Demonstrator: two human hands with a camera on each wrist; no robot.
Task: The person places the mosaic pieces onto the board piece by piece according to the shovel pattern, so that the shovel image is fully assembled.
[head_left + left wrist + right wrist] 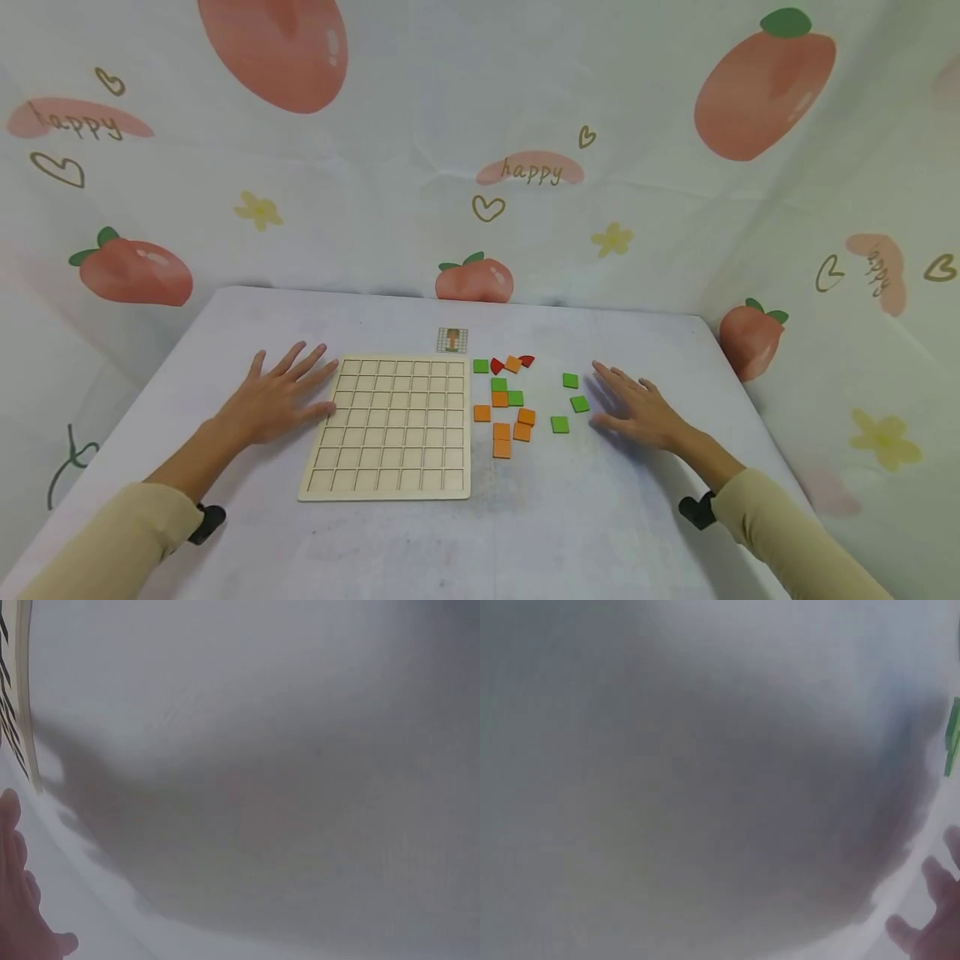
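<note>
One cream grid board [393, 429] lies flat on the white desk [375, 550], left of centre. Right of it are six green square tiles [560, 425], seven orange square tiles [502, 449] and two red wedge pieces [497, 366]; some tiles touch or overlap, and one orange tile sits between the wedges. One small picture card [452, 340] lies beyond the board, towards the desk's far edge. Behind hangs a peach-print cloth [405, 217]. The board's grid lines run across and front to back; it looks roughly square, without a clear long axis. Both hands hold nothing, fingers extended: the left hand [281, 400] at the board's left edge, contact unclear, the right hand [636, 410] beside the three rightmost green tiles.
</note>
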